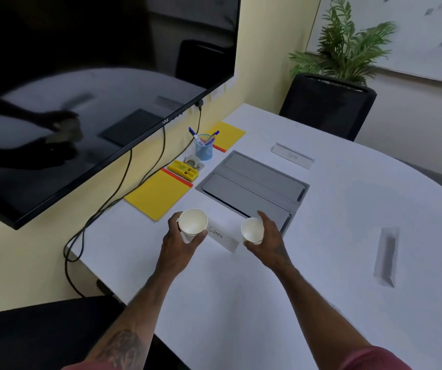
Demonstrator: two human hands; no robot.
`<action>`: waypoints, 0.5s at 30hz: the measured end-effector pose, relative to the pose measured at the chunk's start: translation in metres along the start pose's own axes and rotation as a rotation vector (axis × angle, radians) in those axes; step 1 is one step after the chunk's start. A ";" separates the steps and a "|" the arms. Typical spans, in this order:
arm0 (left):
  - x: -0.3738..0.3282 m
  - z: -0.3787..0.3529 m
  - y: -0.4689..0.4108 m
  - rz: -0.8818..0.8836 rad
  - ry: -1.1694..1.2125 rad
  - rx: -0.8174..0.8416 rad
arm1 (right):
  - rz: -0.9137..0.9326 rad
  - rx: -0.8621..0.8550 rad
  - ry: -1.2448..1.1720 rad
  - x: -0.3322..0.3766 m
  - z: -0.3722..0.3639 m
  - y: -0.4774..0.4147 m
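My left hand (pixel 180 243) grips a white paper cup (pixel 192 221) with its open mouth tilted towards me; it looks like more than one cup nested. My right hand (pixel 270 236) grips a second white paper cup (pixel 252 230), also tilted, held above the white table (pixel 334 236). Between the two hands a folded white name card (pixel 221 236) with handwriting lies on the table.
A grey hatch (pixel 254 182) is set into the table. Two yellow pads (pixel 158 193) (pixel 228 134), a yellow holder (pixel 184 170) and a blue pen cup (pixel 204 149) line the wall side. More name cards (pixel 292 155) (pixel 386 256), a black screen (pixel 94 76), cables and black chairs (pixel 326 108) surround the table.
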State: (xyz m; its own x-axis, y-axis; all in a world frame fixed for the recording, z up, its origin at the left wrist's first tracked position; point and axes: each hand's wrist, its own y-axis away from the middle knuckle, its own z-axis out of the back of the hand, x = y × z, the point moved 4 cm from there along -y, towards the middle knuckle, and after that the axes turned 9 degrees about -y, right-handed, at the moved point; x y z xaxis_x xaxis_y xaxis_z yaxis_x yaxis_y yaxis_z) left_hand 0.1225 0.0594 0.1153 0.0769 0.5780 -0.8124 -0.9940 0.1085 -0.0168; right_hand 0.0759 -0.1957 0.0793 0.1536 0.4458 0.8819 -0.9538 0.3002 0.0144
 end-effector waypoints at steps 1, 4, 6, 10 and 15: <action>0.002 -0.004 -0.001 0.004 -0.007 0.002 | -0.020 0.008 0.006 -0.013 -0.002 0.000; 0.012 -0.017 -0.003 0.022 -0.018 0.011 | -0.083 0.016 0.031 -0.045 -0.006 0.000; 0.016 -0.023 -0.002 0.029 -0.037 0.015 | -0.133 0.022 0.032 -0.062 -0.008 0.001; 0.030 -0.034 -0.001 0.066 -0.074 0.033 | -0.185 0.049 0.039 -0.083 -0.014 0.006; 0.035 -0.040 -0.002 0.084 -0.107 0.043 | -0.206 0.078 0.049 -0.087 -0.019 0.009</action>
State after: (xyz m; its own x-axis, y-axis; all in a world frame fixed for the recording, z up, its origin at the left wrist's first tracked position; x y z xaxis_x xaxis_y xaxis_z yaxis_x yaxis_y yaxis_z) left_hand 0.1241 0.0473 0.0635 0.0035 0.6689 -0.7434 -0.9932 0.0890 0.0754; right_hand 0.0586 -0.2157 -0.0064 0.3580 0.4224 0.8327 -0.9177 0.3237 0.2304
